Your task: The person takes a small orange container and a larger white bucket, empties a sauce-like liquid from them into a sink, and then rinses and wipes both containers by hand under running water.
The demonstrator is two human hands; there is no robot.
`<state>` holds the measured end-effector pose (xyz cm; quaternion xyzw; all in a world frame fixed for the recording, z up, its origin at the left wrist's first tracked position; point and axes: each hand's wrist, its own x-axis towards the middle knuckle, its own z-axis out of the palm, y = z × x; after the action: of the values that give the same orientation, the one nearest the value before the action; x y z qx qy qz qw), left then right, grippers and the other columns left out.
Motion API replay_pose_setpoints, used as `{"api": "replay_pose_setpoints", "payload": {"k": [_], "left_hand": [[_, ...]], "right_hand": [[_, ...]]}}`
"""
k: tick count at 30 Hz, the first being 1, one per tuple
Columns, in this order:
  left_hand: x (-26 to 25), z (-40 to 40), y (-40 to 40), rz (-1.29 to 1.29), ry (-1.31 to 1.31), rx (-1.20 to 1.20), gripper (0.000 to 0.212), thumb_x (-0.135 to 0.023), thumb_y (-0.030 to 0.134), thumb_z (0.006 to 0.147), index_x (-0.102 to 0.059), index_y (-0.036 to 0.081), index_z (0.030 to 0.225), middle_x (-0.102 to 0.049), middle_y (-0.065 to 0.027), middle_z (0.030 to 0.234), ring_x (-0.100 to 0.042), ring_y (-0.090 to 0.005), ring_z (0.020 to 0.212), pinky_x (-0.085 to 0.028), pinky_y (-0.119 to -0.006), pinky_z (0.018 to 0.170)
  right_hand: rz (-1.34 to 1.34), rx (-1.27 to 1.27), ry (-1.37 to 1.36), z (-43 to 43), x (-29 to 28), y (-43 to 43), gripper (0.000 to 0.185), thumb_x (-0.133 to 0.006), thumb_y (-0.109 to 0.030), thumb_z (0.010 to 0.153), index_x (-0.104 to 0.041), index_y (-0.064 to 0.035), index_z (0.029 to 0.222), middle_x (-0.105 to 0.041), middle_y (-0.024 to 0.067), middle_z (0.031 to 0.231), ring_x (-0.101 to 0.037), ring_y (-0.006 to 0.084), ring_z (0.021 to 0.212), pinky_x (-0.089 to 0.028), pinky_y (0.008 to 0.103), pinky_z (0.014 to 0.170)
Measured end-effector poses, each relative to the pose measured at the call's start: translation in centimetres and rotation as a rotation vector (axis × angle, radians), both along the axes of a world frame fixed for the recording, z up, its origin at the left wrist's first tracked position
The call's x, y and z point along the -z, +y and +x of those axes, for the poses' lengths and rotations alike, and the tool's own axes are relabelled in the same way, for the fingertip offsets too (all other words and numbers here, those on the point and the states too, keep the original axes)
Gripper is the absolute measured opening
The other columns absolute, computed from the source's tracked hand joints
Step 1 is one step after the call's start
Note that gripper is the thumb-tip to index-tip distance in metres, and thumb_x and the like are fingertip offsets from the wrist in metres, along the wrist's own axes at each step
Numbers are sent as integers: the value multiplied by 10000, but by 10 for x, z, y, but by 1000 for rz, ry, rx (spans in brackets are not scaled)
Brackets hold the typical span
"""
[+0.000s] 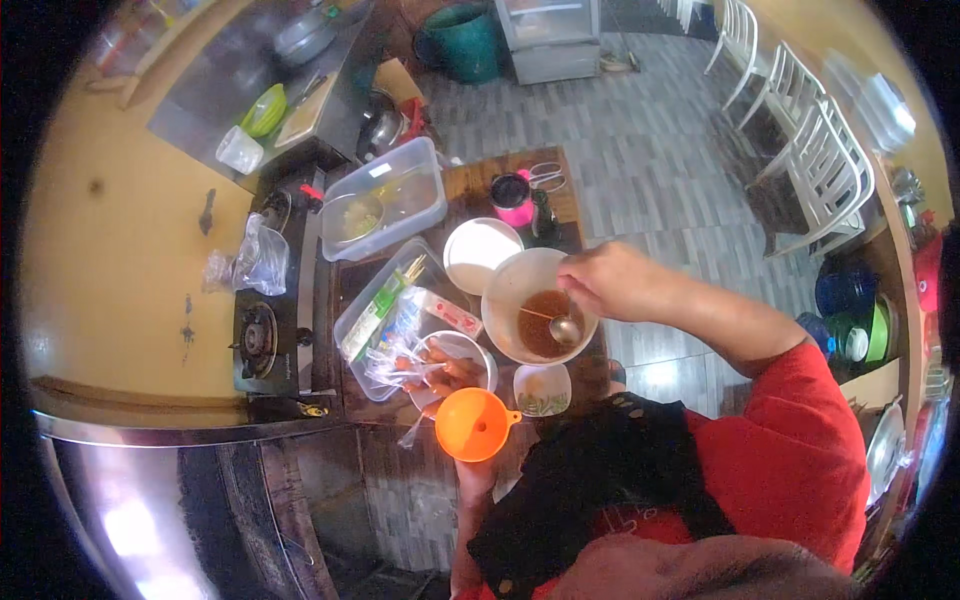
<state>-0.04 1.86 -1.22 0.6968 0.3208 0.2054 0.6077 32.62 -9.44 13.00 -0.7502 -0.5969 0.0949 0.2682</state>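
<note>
My right hand (600, 279) grips a metal ladle (564, 330) by its upper part. The ladle's bowl is in reddish-brown liquid (541, 337) inside a large whitish bucket (504, 311). An orange plastic funnel (472, 424) is over my left hand (475, 471), whose fingers are mostly hidden below it; what they hold there cannot be made out. Beside the funnel, a white tub (489, 373) contains several tied plastic bags of orange-brown contents (448, 369). A small square dish (543, 390) with green pieces sits below the bucket, and a round white lid (482, 255) lies at its upper left.
A clear bin (346, 330) has skewers and packets. Behind it is a larger bin (420, 210) with a bowl (354, 218). A pink container with a dark lid (513, 201) and scissors (548, 177) are at the table's far end. A gas stove (259, 360) stands left; white chairs (825, 157) are right.
</note>
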Motion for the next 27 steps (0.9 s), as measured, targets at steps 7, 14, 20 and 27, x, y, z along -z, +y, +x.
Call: {"api": "replay_pose_setpoints", "payload": {"k": [7, 14, 20, 27], "left_hand": [[4, -6, -5, 39, 71, -36, 284, -522, 55, 835, -499, -34, 1103, -556, -128, 1089, -534, -230, 987, -406, -320, 865], [3, -7, -12, 84, 121, -36, 287, -524, 53, 834, -498, -29, 1108, -550, -127, 1101, -532, -228, 991, -403, -318, 866], [1, -1, -18, 31, -63, -71, 273, -531, 65, 837, -515, -17, 1098, -551, -113, 1102, -526, -211, 999, -408, -316, 859], [-13, 17, -13, -53, -85, -63, 295, -546, 70, 832, -511, -13, 1113, -563, -112, 1080, -536, -202, 984, -415, -319, 859]], "right_hand": [[-106, -41, 70, 8, 57, 36, 151, -515, -147, 753, -586, -17, 727, -599, 199, 729, -594, 363, 693, -481, 437, 655], [-217, 4, 13, 12, 68, 52, 119, -544, -128, 714, -583, -22, 752, -605, 185, 728, -590, 374, 715, -480, 445, 656], [-462, 82, 437, 28, 69, 54, 162, -496, -86, 729, -607, 33, 721, -618, 201, 706, -639, 261, 615, -508, 359, 619], [-234, 225, 911, 47, 30, 12, 217, -471, -148, 849, -594, 30, 837, -623, 146, 682, -635, 188, 573, -512, 282, 523]]}}
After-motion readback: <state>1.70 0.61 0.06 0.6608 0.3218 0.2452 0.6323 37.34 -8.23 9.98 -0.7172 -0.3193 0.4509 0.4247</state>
